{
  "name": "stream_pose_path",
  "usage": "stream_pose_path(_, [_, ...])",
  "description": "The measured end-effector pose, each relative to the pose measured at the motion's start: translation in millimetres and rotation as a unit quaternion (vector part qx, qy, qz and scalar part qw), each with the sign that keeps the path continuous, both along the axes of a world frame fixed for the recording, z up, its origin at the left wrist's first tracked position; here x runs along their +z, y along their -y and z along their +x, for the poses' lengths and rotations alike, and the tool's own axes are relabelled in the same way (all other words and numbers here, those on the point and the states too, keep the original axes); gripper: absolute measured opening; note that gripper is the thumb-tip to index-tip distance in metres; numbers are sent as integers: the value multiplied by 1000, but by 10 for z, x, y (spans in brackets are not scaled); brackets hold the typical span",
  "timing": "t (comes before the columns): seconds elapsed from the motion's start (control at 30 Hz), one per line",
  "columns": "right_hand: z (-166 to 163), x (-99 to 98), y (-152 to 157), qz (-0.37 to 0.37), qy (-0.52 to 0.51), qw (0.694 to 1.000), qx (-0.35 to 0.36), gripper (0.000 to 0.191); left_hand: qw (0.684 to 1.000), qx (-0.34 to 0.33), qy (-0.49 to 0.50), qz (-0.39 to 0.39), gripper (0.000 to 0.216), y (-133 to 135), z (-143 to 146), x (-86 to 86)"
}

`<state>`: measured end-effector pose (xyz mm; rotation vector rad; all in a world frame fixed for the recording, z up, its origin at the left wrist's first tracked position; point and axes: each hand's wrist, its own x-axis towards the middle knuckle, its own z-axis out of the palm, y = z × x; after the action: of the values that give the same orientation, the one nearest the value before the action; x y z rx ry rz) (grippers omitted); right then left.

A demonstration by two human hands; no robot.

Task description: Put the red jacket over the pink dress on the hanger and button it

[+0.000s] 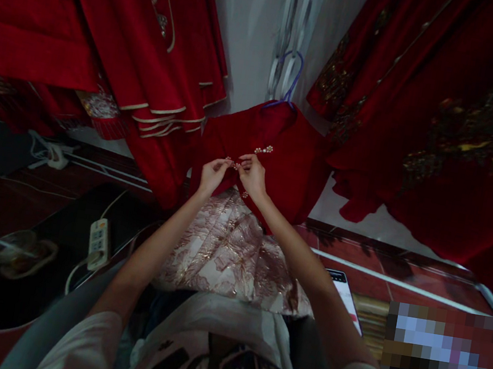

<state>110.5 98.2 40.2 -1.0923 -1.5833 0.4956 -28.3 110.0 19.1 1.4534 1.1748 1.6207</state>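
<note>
A red jacket [295,173] hangs in front of me from a blue-purple hanger [298,71]. My left hand [213,174] is closed in a pinch at one end of a small beaded clasp [233,165] on the jacket's front. At the clasp's other end, my right hand [252,178] pinches with thumb and finger. Whether the two halves are joined is too small to tell. Just above my right hand sits another beaded clasp [264,149], and a beaded piece [245,194] shows below. Pale pink brocade fabric [223,243] lies over my lap, under the jacket.
Red garments [127,22] with gold trim hang at left, and embroidered red ones [462,125] at right. On the dark surface at left lie a white power strip [99,243] and a plastic cup [14,250]. A phone [345,297] lies right of my right arm, near a white rail [381,277].
</note>
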Motion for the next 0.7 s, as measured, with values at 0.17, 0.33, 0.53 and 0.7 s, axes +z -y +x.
stream_pose_path(0.17, [-60,-17,-30,17,10,1000,-10,19,1000,-12,-6,-10,21,4,-15,4])
stream_pose_path(0.33, [-62,-31,-25,22,12,1000,-12,17,1000,1,-18,-2,20,-30,-28,-19])
stream_pose_path(0.53, [-82,-46,1,41,25,999,-19,19,999,5,-45,-9,20,-130,-74,-43])
stream_pose_path(0.7, [-50,-26,10,55,34,998,-17,15,997,-25,-78,-10,14,-160,-101,29])
